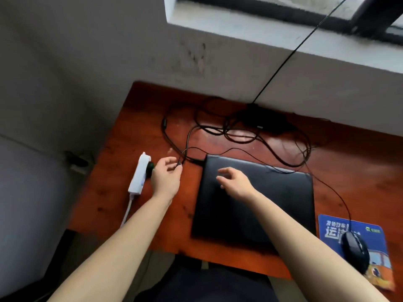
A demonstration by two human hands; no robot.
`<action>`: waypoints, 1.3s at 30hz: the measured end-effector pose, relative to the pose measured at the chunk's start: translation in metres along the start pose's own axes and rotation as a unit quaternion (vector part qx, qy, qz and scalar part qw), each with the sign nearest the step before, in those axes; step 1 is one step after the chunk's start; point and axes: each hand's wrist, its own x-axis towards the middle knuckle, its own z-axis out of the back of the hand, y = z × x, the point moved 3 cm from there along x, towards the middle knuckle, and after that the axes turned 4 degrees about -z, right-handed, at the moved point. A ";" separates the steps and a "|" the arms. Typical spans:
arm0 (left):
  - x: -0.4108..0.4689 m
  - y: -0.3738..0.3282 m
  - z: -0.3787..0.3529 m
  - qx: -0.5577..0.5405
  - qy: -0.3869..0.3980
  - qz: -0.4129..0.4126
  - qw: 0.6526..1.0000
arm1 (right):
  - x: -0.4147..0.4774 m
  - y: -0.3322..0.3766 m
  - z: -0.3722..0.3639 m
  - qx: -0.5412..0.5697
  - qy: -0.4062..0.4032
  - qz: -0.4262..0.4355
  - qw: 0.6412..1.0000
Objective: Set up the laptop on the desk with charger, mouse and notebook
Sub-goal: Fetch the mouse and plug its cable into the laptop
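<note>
A closed black laptop (272, 203) lies flat on the reddish wooden desk (130, 136). My left hand (166, 177) pinches the end of a thin black cable (179, 163) just left of the laptop's rear corner. My right hand (235, 180) hovers over or rests on the laptop lid with fingers loosely spread. A black charger brick (265, 120) sits at the desk's back among tangled black cords. A black wired mouse (355, 249) sits on a blue mouse pad (375, 234) at the right. No notebook is in view.
A white power strip (138, 173) lies along the desk's left edge with a dark plug in it, its white cord dropping off the front. A black cable (283, 62) runs up the wall to the window sill. Grey wall stands left and behind.
</note>
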 end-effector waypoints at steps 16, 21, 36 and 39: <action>0.003 0.063 -0.024 -0.109 -0.022 0.218 0.970 | 0.011 -0.041 -0.055 -0.263 -0.252 0.215 0.906; 0.005 0.068 -0.024 -0.112 -0.029 0.201 0.973 | 0.013 -0.043 -0.059 -0.273 -0.268 0.223 0.896; -0.002 0.069 -0.029 0.194 -0.051 -0.120 0.972 | 0.015 -0.039 -0.063 -0.301 -0.261 0.216 0.892; -0.003 0.067 -0.027 0.262 -0.056 -0.224 0.937 | 0.015 -0.039 -0.064 -0.299 -0.259 0.216 0.893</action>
